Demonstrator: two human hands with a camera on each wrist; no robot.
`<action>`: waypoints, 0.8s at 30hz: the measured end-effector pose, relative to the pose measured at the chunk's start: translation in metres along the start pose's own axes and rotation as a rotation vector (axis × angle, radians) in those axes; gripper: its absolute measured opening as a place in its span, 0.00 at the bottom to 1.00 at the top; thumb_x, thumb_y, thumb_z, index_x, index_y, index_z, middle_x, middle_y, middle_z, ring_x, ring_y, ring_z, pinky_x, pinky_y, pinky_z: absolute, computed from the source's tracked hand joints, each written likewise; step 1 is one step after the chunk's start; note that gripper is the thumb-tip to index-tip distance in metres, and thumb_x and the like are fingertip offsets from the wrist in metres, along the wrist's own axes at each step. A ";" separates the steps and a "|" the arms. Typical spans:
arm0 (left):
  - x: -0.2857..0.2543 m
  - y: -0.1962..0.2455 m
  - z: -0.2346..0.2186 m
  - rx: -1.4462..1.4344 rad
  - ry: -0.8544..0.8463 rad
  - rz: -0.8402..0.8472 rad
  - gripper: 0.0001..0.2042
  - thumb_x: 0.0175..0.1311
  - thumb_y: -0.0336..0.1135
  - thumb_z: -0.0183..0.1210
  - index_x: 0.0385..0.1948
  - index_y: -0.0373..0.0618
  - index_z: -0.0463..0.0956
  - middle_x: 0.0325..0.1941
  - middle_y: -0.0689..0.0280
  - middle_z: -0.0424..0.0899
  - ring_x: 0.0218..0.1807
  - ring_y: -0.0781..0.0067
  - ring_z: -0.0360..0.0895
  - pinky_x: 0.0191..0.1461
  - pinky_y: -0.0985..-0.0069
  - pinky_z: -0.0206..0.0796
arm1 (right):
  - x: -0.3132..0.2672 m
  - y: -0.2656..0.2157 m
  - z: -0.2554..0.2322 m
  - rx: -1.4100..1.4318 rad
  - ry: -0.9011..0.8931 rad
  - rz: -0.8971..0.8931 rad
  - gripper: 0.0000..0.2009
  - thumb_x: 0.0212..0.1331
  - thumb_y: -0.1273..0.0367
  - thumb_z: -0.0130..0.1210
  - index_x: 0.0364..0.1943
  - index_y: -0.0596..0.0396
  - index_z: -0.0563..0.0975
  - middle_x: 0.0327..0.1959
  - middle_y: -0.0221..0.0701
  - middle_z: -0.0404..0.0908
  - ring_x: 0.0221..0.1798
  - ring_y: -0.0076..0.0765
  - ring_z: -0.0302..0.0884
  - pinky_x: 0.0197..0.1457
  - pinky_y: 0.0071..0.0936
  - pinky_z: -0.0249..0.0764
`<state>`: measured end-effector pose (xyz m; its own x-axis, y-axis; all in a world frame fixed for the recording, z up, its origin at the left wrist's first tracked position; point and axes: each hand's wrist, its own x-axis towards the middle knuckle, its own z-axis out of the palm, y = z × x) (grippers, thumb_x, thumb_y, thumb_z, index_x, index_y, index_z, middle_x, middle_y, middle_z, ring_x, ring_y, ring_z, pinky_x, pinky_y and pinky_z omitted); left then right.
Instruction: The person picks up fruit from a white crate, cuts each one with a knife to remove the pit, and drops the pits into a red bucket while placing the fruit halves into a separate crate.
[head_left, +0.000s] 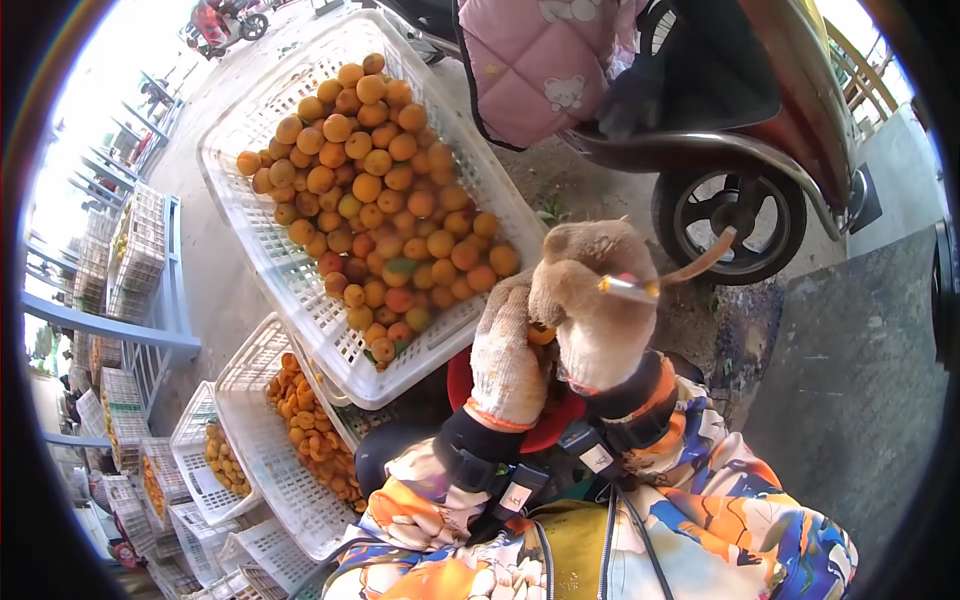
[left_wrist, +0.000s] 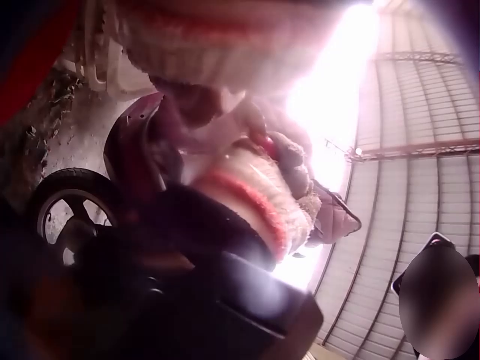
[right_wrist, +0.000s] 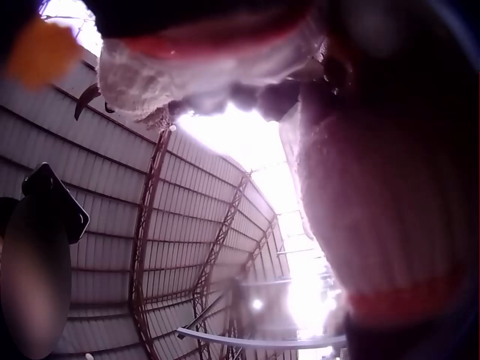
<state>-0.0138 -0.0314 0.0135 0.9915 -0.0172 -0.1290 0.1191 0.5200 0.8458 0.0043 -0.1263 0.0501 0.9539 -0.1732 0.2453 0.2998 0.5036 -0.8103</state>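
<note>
Both hands wear knitted work gloves and are raised close together. My left hand (head_left: 505,350) curls round a small orange fruit (head_left: 541,334), mostly hidden between the gloves. My right hand (head_left: 595,295) grips a small tool (head_left: 630,288) with a curved tip (head_left: 700,262) pointing right, just above the fruit. In the left wrist view my left glove (left_wrist: 217,37) is blurred at the top, with the right glove (left_wrist: 255,202) below it. The right wrist view shows my right glove (right_wrist: 150,82) above and the left glove (right_wrist: 382,202) at the right.
A white plastic crate (head_left: 250,250) heaped with orange fruit (head_left: 380,200) stands tilted ahead on the left, above a lower crate (head_left: 250,440) of the same fruit. More stacked crates (head_left: 130,250) fill the far left. A scooter (head_left: 740,130) with a pink quilted cover (head_left: 540,60) is parked to the right.
</note>
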 end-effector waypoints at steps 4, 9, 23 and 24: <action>0.003 -0.009 -0.006 0.160 0.059 0.078 0.13 0.75 0.35 0.47 0.50 0.40 0.76 0.46 0.65 0.80 0.48 0.76 0.76 0.54 0.77 0.68 | -0.002 0.009 0.003 -0.097 0.015 -0.092 0.09 0.59 0.75 0.64 0.42 0.59 0.78 0.38 0.32 0.82 0.34 0.23 0.79 0.37 0.20 0.75; 0.005 -0.013 -0.008 -0.046 0.129 -0.016 0.14 0.75 0.33 0.48 0.54 0.37 0.74 0.53 0.60 0.81 0.54 0.69 0.78 0.60 0.72 0.70 | 0.012 0.011 0.005 0.315 0.211 0.135 0.07 0.63 0.72 0.61 0.41 0.59 0.77 0.25 0.29 0.77 0.17 0.22 0.68 0.19 0.22 0.65; 0.009 -0.004 -0.017 0.087 -0.005 0.012 0.15 0.71 0.27 0.52 0.58 0.37 0.70 0.56 0.59 0.78 0.60 0.65 0.76 0.62 0.68 0.71 | 0.012 0.012 0.003 0.513 0.178 0.185 0.07 0.65 0.71 0.59 0.41 0.61 0.77 0.26 0.30 0.76 0.19 0.26 0.70 0.20 0.25 0.68; 0.006 -0.004 -0.017 0.313 0.018 0.099 0.15 0.75 0.32 0.46 0.57 0.37 0.70 0.56 0.59 0.78 0.59 0.67 0.76 0.64 0.68 0.69 | 0.012 0.009 0.005 0.516 0.177 0.186 0.07 0.65 0.71 0.59 0.41 0.61 0.77 0.26 0.30 0.76 0.19 0.26 0.70 0.20 0.25 0.68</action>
<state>-0.0088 -0.0188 0.0003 0.9983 0.0369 -0.0453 0.0356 0.2305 0.9724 0.0187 -0.1201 0.0483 0.9873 -0.1586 -0.0056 0.1387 0.8792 -0.4558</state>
